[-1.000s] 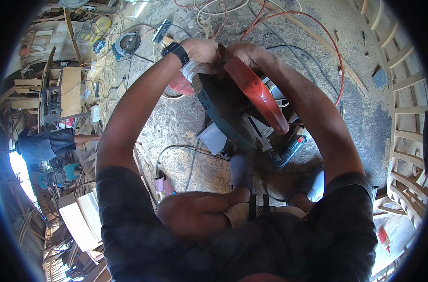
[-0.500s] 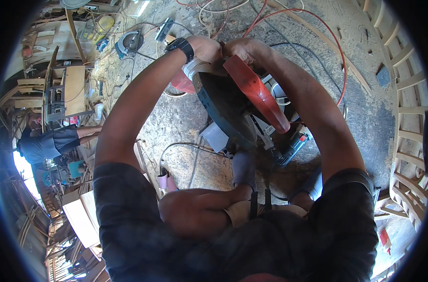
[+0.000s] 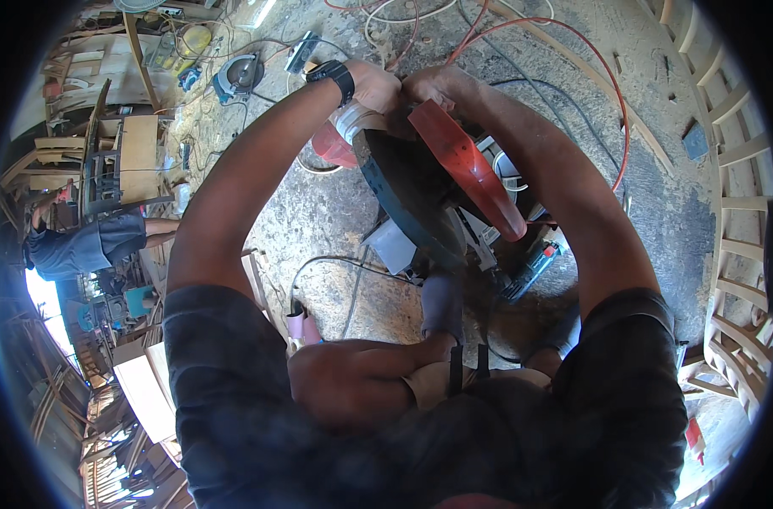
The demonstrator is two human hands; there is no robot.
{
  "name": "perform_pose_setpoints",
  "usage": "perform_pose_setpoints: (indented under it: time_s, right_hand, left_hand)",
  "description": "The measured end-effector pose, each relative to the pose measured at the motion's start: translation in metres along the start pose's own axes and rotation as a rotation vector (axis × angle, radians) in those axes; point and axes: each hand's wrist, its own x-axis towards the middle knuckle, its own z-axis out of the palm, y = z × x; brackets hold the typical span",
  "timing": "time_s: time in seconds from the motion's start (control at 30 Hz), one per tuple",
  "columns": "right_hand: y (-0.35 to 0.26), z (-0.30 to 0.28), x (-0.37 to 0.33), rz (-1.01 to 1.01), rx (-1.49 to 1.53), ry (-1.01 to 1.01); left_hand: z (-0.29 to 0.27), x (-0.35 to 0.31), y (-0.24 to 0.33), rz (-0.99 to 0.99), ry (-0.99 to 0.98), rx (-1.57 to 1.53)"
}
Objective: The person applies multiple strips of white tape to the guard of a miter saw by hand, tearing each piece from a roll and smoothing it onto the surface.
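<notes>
My left hand (image 3: pixel 374 86), with a black watch on its wrist, and my right hand (image 3: pixel 430 86) meet at the far end of a bulky object. Both are curled inward, their fingers mostly hidden, and what they grip I cannot make out. Just below them are a dark, curved, shell-like part (image 3: pixel 407 199) with a blue-grey rim and a long red part (image 3: pixel 471 170). A pale ribbed collar (image 3: pixel 357 120) lies beside my left wrist. Under my right forearm a teal power tool (image 3: pixel 529 271) rests near my foot.
A circular saw (image 3: pixel 238 78) lies on the stained floor at the far left. A red hose (image 3: pixel 621 110) and several cables loop across the far side. Curved wooden slats (image 3: pixel 742 204) line the right. Another person (image 3: pixel 89 246) works among timber at left.
My hands and the object between them stay almost in place, with only a slight shift of the view. The other person at left has raised an arm toward the timber.
</notes>
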Motion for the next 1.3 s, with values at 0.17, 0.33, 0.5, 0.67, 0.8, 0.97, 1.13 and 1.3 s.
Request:
perform_pose_setpoints:
  time_s: [0.17,0.33,0.5,0.67,0.8,0.97,1.13,1.3]
  right_hand:
    - [0.047,-0.001,0.028,0.099,0.141,-0.095]
    - [0.013,-0.007,0.011,0.044,-0.082,-0.105]
    - [-0.01,-0.005,-0.01,-0.103,-0.063,0.101]
    - [0.049,0.005,-0.017,-0.303,0.019,0.171]
    - [0.021,0.014,-0.031,-0.469,0.156,0.272]
    - [0.015,0.013,-0.045,-0.42,0.117,0.297]
    - [0.024,0.017,-0.037,-0.411,0.139,0.324]
    - [0.011,0.014,-0.04,-0.392,0.177,0.344]
  left_hand:
    - [-0.017,0.02,-0.002,0.169,0.054,-0.027]
    - [0.024,0.03,-0.027,0.183,0.136,-0.186]
    - [0.051,0.038,-0.047,0.104,0.145,-0.244]
    - [0.006,0.045,-0.005,0.001,0.118,-0.136]
    - [0.009,0.011,0.005,-0.005,0.048,-0.214]
    - [-0.008,0.0,0.031,-0.218,0.005,-0.183]
    - [-0.017,0.009,0.027,-0.187,-0.064,-0.14]
    - [0.018,0.018,-0.003,-0.353,0.017,-0.166]
